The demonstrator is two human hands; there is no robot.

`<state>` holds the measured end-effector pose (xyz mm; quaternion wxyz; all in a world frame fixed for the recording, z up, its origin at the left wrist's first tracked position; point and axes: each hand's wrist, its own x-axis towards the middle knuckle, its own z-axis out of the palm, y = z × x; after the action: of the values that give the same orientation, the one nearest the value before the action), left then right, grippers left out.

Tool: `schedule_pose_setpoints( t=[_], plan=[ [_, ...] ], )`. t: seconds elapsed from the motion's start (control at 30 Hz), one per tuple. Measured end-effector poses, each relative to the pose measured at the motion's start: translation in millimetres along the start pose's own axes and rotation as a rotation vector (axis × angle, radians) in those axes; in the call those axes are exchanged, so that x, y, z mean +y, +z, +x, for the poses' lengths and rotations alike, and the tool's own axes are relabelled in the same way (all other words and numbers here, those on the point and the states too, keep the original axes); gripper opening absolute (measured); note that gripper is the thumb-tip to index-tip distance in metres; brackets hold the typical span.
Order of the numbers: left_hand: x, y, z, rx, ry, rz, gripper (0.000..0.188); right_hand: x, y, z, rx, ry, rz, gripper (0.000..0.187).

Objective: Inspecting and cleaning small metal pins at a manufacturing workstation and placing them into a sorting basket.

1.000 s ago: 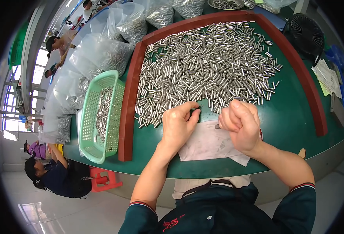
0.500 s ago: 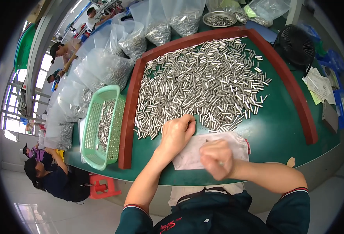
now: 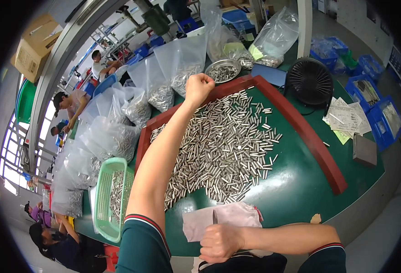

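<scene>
My left hand (image 3: 198, 88), its fingers pinched together, is stretched out at the far red rail, just beside a round metal bowl (image 3: 223, 72) of small metal pieces. Whatever its fingertips hold, if anything, is hidden. Close to my body, my right hand (image 3: 221, 242) is curled into a fist over a pale pink cloth (image 3: 243, 214). A short grey strip (image 3: 215, 216) sticks up by its fingers; I cannot tell whether the hand grips it. Between the hands spreads a wide heap of short metal pins (image 3: 223, 150) on the green table (image 3: 296, 182).
A red rail (image 3: 300, 127) frames the heap. At left stand a green basket (image 3: 101, 200) of pins and several clear bags (image 3: 118, 136) of metal pieces. A black fan (image 3: 309, 84), papers (image 3: 348, 116) and blue bins (image 3: 385, 123) are at right. Other people sit at left.
My left hand has moved from the heap's near edge to the far rail by the bowl. My right hand stays closed by the cloth. The whole view has shifted.
</scene>
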<state>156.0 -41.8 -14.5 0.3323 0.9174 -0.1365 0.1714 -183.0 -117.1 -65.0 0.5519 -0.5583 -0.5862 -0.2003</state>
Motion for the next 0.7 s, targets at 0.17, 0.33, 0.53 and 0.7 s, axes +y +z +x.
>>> schedule_pose_setpoints(
  t=[0.17,0.33,0.53,0.7],
  plan=[
    [-21,39,48,0.007,-0.111,-0.018,0.013,4,-5,-4,0.005,0.043,-0.024,0.031],
    [-34,50,67,-0.004,-0.153,-0.028,0.013,6,-6,-6,0.029,0.065,-0.017,0.031],
    [-30,26,44,0.042,-0.131,-0.181,0.022,5,-4,-5,0.015,0.058,-0.009,0.032],
    [19,-34,-26,-0.044,0.035,-0.063,0.031,3,-5,-2,-0.049,0.036,-0.043,0.036]
  ],
)
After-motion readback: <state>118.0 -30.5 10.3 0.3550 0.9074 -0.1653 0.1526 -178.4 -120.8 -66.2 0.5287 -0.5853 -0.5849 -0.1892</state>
